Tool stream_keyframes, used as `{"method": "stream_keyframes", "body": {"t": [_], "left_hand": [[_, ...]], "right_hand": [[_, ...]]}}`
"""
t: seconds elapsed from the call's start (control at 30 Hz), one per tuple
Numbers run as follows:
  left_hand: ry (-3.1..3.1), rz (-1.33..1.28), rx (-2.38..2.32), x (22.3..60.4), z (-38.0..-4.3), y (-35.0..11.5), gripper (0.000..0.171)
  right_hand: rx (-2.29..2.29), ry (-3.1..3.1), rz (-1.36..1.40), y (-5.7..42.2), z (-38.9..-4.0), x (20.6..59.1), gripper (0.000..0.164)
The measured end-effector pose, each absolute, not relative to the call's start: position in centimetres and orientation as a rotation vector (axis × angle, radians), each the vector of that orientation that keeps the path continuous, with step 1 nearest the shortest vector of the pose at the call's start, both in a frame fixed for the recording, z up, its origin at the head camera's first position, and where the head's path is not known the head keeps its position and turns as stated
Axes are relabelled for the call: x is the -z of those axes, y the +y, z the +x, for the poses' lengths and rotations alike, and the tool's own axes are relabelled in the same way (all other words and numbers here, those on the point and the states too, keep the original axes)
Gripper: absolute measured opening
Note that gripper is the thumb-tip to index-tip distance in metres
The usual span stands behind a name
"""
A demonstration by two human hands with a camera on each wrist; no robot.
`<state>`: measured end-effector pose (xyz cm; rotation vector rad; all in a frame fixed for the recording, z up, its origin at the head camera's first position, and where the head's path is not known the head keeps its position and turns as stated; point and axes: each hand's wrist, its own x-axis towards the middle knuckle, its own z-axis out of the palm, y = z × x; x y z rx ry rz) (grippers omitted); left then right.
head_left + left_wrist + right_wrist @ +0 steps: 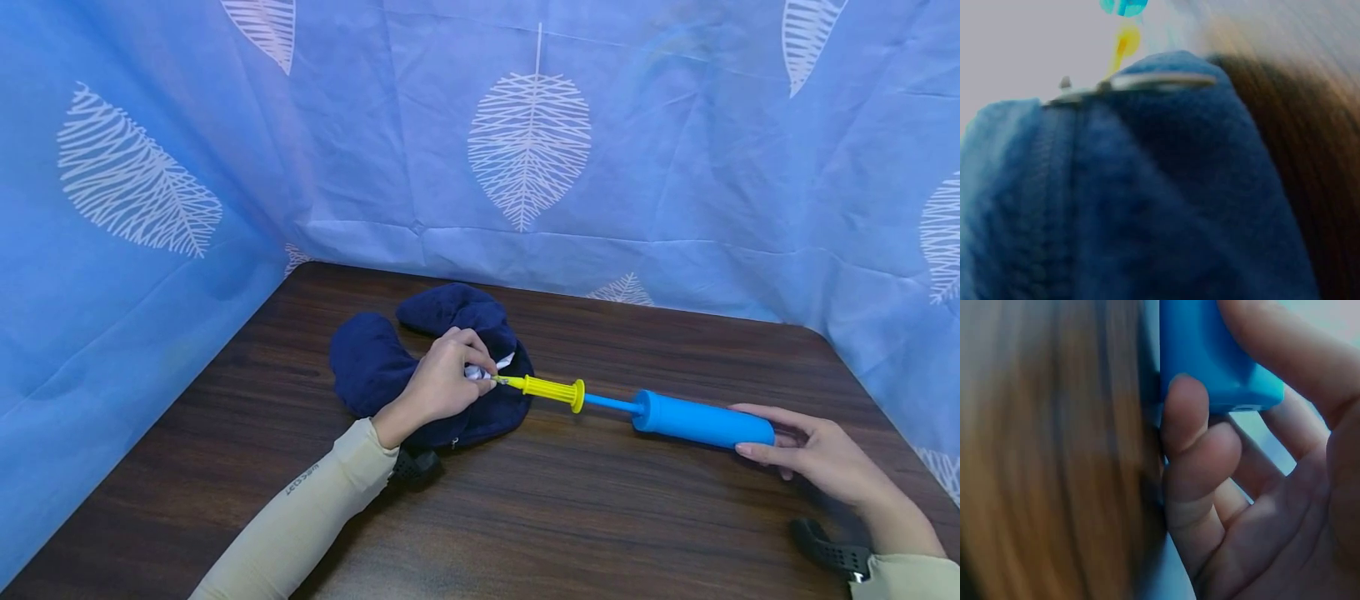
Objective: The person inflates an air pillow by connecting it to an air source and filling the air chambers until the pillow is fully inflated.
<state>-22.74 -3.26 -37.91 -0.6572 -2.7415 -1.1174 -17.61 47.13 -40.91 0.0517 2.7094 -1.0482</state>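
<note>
A navy, U-shaped neck pillow (367,358) lies on the table. My left hand (448,373) rests over its middle, thumb and fingers pinching the pale valve area where the pump's thin yellow tip meets it; the fingers hide the joint. From there the hand pump extends right: a ribbed yellow grip (553,389), a blue rod (611,403) drawn out, then a thick blue barrel (705,419). At the barrel's far end my right hand (832,458) holds it between thumb and fingers. Up close, the left wrist view shows navy fabric (1185,206) with a metal zipper pull (1160,81).
Dark wood-grain table (615,517) spreads under everything. Blue cloth with white leaf prints (420,150) hangs along its back and both sides. A white tag (506,363) sticks up beside the left fingers. Dark straps (828,550) circle the wrists.
</note>
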Motion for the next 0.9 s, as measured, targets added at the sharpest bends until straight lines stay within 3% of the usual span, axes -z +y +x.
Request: {"method": "stream_keyframes", "body": {"t": [0.23,0.9], "left_hand": [[-2.718,-0.685,1.136,37.6,-22.7,-3.4,0.008],[-2.682,-0.725,1.241,38.2,-23.3,-3.8,0.009]], "right_hand": [[0.963,2.757,0.143,48.8,-17.2,41.3,0.08],[0.952,2.798,0.176,49.8,-17.1,41.6,0.082]]}}
